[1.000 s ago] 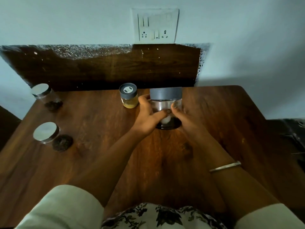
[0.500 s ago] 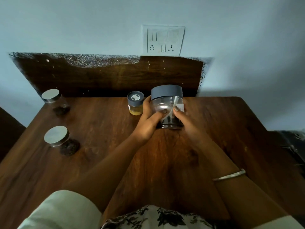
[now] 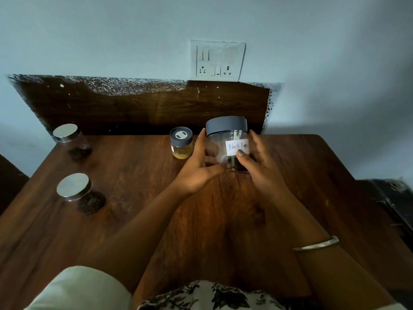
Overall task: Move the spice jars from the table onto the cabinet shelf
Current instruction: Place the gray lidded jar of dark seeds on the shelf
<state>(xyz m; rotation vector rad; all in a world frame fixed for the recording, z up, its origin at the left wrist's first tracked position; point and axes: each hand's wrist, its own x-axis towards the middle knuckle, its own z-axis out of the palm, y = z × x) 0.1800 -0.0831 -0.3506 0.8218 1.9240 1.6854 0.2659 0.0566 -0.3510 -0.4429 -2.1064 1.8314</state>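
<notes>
Now that its label has been turned forward, the pepper jar [image 3: 220, 142] is clamped between fingers [image 3: 242, 157] of left hand [image 3: 196, 168] and right hand [image 3: 263, 173], near the desk [image 3: 134, 186] back edge, ready for lifting.

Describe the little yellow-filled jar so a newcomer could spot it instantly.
Find the white switch plate on the wall. Below it, near the table's back edge, the small jar stands just left of the big held jar. It alone contains yellow powder.
</notes>
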